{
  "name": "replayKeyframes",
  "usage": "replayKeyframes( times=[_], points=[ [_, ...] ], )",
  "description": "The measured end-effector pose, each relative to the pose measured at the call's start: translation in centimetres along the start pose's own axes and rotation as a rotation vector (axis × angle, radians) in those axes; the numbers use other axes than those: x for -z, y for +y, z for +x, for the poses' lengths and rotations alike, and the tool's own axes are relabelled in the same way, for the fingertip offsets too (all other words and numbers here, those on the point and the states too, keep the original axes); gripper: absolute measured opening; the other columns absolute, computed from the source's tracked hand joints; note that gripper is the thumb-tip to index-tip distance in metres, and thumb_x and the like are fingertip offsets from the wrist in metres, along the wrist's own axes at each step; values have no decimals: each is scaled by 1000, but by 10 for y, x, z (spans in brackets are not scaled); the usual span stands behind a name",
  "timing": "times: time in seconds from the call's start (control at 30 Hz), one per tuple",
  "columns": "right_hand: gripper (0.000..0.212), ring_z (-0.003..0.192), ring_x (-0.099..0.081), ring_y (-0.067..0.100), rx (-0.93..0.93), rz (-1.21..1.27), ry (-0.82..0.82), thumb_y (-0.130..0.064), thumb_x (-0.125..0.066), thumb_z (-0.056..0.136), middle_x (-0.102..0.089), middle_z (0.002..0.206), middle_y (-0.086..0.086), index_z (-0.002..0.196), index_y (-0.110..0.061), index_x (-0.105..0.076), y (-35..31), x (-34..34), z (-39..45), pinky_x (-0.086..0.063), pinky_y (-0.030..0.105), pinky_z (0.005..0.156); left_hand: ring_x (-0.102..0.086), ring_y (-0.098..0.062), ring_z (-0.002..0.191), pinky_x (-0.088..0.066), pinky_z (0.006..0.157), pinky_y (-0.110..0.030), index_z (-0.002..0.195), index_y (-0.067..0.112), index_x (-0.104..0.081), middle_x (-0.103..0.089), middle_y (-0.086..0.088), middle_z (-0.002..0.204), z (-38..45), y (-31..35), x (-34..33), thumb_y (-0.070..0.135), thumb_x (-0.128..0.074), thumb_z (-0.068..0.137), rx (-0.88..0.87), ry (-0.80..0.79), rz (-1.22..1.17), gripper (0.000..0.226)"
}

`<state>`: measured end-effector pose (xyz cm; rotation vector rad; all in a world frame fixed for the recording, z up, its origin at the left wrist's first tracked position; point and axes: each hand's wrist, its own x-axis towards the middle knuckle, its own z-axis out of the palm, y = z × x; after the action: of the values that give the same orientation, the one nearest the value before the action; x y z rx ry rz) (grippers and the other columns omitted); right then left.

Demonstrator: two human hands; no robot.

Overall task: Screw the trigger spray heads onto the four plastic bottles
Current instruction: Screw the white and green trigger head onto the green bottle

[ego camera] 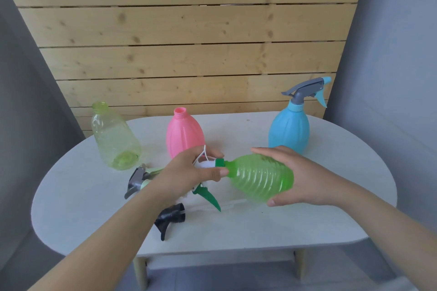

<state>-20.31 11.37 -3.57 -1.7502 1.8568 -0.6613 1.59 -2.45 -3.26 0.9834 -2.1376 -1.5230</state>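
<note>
My right hand (300, 175) holds a ribbed green bottle (260, 178) on its side above the table. My left hand (189, 170) grips a white and green spray head (210, 165) whose green collar sits on that bottle's neck; its green trigger (208, 196) points down. A blue bottle (289, 131) with a grey and blue spray head (307, 90) on it stands at the back right. A pink bottle (184, 134) and a clear yellow-green bottle (113, 137) stand with bare necks. A grey spray head (138, 181) and a black spray head (170, 218) lie loose on the table.
The white oval table (307, 227) is small, with its front edge close below my arms. A wooden plank wall (189, 42) stands right behind it. Grey curtains (23, 101) hang at both sides.
</note>
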Motion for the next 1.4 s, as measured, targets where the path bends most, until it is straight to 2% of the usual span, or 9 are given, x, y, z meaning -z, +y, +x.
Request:
replayKeyframes(
  times=[0.33,0.57,0.73,0.83,0.93,1.03,1.2,1.3,1.4],
  points=[
    [95,126,-29,-18,-64,140,-149,-39,-85,53,-38,136,-30,127,-66,-31,-1,6,-3,-32,11,97,-61,-13,92,-49,83,-36,89,35,-65,-66,9,95,-2,-1,1,39,-76,65,-71,-132,160,27],
    [56,122,-41,-6,-223,616,-5,-61,-74,58,-54,121,-27,111,-48,-61,2,9,4,-30,28,96,-62,-4,67,-49,69,-23,83,33,-67,-66,20,77,-2,-2,-3,30,-78,62,-106,-94,15,24],
    [93,136,-37,16,-274,803,54,-73,-67,46,-47,142,-5,127,-28,-55,0,-1,9,-24,50,115,-63,-12,59,-48,59,-17,86,23,-68,-71,9,74,-3,-1,-4,25,-77,66,-33,-56,-68,23],
    [65,116,-57,20,-216,1037,54,-37,-80,64,-52,136,2,124,-32,-56,0,7,13,-50,48,96,-61,-13,57,-50,60,-20,89,14,-66,-74,-1,71,0,-1,1,16,-71,79,28,-1,-216,11],
    [56,103,-62,23,-111,975,0,-16,-70,73,-54,127,7,123,-38,-57,4,16,13,-57,36,79,-59,-13,58,-50,62,-22,92,11,-64,-74,-3,73,-1,1,10,15,-70,80,63,-19,-290,14],
    [53,86,-65,24,-163,839,32,-43,-74,67,-65,109,11,117,-30,-62,7,20,10,-54,32,63,-63,-14,63,-48,69,-26,99,17,-61,-74,-1,79,-3,1,13,27,-78,67,55,-27,-170,38],
    [99,51,-66,26,-416,528,-6,-87,-27,55,-70,61,5,101,-7,-64,11,13,11,-48,26,44,-66,-11,65,-48,60,-15,93,19,-64,-65,0,89,-8,3,4,24,-81,68,-14,-69,-55,31],
    [98,75,-73,28,-392,590,-9,-87,-22,56,-76,90,9,110,-17,-64,9,11,12,-56,31,56,-65,-11,66,-48,70,-25,100,16,-62,-74,-3,86,-6,3,5,29,-78,65,53,-43,-113,41],
    [60,113,-61,23,-211,717,51,-66,-61,71,-53,136,2,126,-44,-51,5,17,11,-56,37,82,-60,-12,62,-48,69,-27,105,10,-59,-75,-6,78,-4,4,9,23,-74,68,92,-39,-271,42]
  ],
)
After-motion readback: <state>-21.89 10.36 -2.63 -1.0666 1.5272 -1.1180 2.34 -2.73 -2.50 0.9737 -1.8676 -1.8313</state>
